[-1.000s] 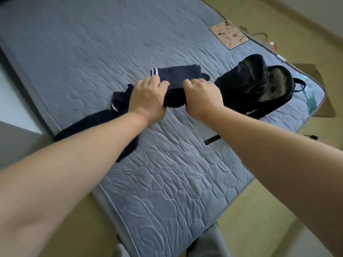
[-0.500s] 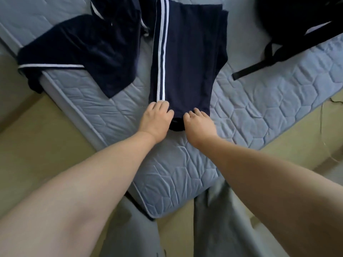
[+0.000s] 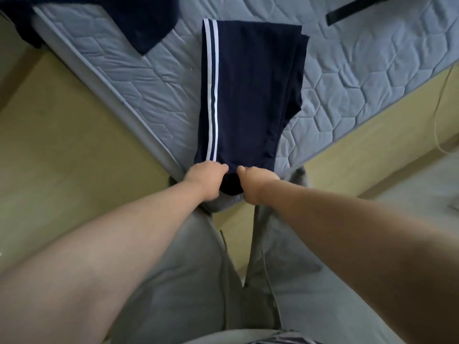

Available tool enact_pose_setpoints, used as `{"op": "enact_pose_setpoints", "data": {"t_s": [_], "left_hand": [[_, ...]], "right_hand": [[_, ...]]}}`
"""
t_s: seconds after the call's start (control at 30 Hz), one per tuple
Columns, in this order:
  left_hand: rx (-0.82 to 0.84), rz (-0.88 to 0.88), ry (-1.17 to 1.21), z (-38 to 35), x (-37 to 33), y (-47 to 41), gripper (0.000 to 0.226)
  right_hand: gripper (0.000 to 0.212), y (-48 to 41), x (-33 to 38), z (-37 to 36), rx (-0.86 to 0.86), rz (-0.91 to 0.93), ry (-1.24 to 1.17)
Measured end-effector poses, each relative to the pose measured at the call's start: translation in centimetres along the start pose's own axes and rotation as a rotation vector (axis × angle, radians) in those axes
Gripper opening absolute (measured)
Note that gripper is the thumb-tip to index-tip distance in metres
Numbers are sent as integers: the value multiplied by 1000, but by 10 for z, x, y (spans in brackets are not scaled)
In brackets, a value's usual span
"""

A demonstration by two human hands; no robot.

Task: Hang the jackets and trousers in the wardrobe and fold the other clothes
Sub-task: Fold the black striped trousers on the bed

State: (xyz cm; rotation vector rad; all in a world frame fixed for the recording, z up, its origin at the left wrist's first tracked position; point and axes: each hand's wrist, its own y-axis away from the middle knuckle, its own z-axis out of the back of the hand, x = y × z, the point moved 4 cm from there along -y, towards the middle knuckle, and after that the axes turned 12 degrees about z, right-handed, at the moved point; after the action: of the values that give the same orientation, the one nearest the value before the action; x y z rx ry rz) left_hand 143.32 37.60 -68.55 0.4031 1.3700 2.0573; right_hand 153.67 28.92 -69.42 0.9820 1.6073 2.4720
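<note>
Navy trousers with two white side stripes lie stretched along the near corner of the grey-blue quilted mattress. My left hand and my right hand grip the trousers' near end side by side, fingers curled over the cloth at the mattress corner. A bunched fold of the dark fabric shows between the two hands. A second navy garment with a white trim lies at the upper left, partly hanging off the mattress edge.
A black strap crosses the mattress at the top right. Yellowish floor lies on both sides of the mattress corner. My grey trouser legs fill the bottom of the view. A thin cord runs along the floor at right.
Both hands have pulled the trousers toward me, from the middle of the mattress to its near corner, unrolling them to full length. The black bag has left the view.
</note>
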Motion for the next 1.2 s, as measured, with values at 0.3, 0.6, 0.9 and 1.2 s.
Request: {"op": "enact_pose_setpoints", "data": {"t_s": [0.3, 0.6, 0.9, 1.2], "left_hand": [[376, -33, 130, 94, 11, -59, 36], [63, 138, 1162, 198, 48, -152, 59], [-79, 226, 1665, 166, 55, -189, 76], [521, 221, 1241, 88, 65, -142, 106]], "right_hand": [[32, -17, -38, 109, 64, -44, -346], [59, -60, -99, 259, -363, -101, -398], [42, -117, -119, 276, -437, -50, -287], [47, -105, -127, 280, -458, -67, -446]]}}
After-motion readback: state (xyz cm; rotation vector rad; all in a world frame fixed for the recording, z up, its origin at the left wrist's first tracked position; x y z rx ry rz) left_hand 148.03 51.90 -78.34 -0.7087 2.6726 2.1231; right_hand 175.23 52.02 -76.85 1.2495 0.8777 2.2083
